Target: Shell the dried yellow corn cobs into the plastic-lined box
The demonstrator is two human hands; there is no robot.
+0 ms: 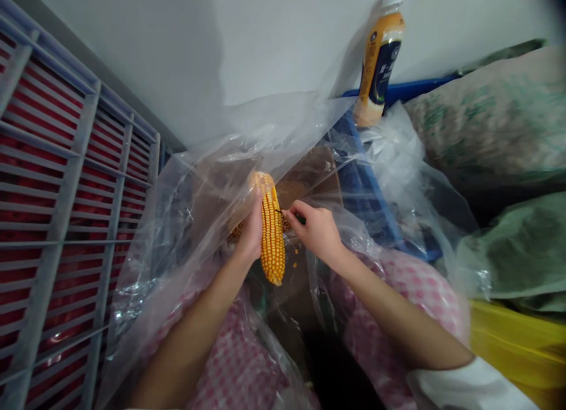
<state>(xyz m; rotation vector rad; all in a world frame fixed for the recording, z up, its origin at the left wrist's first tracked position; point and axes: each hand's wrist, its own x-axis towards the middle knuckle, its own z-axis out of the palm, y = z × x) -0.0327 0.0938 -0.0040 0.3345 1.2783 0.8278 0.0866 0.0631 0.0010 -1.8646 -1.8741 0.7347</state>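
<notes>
Your head-worn camera looks forward and steeply down from above your lap point(232, 354), near enough that your left hand point(252, 228) and right hand point(319, 232) sit around the dial's centre. It faces a white wall point(274, 45) at twelve o'clock, with a slatted crate point(88, 121) close by at nine.

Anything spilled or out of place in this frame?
A few loose kernels show right of the corn cob, apart from the grain pile behind it; whether spilled or falling is unclear. Nothing else stands out.

a pale, softly shadowed wall point(283, 39) rises behind a slatted crate point(82, 145) and a blue bin point(374, 186).
</notes>
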